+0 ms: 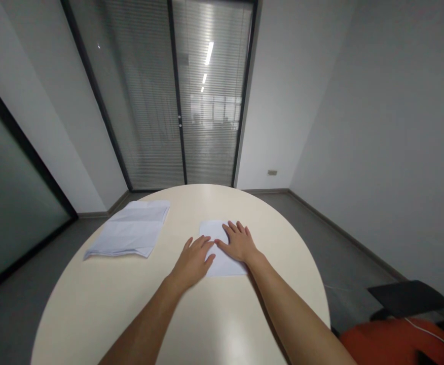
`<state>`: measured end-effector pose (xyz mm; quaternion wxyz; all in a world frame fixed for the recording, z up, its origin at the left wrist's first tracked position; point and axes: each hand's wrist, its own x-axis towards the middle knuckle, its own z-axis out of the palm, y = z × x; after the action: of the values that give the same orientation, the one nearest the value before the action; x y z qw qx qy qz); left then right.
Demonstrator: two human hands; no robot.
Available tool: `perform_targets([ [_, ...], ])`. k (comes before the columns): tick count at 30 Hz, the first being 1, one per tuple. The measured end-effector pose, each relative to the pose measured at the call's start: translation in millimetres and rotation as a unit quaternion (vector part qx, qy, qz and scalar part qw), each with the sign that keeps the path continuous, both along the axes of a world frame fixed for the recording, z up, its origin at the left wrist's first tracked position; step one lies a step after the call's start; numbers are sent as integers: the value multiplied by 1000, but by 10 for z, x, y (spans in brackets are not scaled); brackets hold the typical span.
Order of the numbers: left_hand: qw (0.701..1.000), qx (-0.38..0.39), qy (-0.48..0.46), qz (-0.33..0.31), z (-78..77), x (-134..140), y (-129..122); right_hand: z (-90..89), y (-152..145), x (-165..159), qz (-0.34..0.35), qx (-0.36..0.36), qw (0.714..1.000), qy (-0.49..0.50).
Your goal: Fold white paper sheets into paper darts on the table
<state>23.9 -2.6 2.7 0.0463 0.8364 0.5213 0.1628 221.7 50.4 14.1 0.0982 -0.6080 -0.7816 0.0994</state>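
Note:
A white sheet of paper (225,266) lies flat on the round cream table (131,299), under both hands. My left hand (194,261) rests along the paper's left edge, fingers apart and pointing away from me. Flat on the right side of the paper is my right hand (239,242), its fingers spread. The thumb of the right hand comes close to the left fingertips. Neither hand grips anything, and together they cover part of the sheet.
A stack of creased white sheets (131,228) lies at the table's left side. To the lower right stands an orange chair (389,339) with a black armrest (410,295). Beyond the table are a glass partition with blinds (214,147) and grey walls.

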Motion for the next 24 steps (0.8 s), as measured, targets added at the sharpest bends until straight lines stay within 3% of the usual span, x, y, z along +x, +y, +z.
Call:
perform_targets([
  [9,999,37,13,-10,34,-72,90,104,-45,-24,-31,59,998,-5],
  [11,999,38,9,-15,42,-72,83,115,-43,-30,-1,65,998,5],
  [16,999,37,-18,-29,75,-47,41,84,-43,-67,164,42,984,50],
  [18,998,36,-24,-43,98,-44,34,61,-47,-78,197,25,978,56],
  [24,998,23,-23,-51,149,-45,25,38,-30,-58,113,19,993,43],
])
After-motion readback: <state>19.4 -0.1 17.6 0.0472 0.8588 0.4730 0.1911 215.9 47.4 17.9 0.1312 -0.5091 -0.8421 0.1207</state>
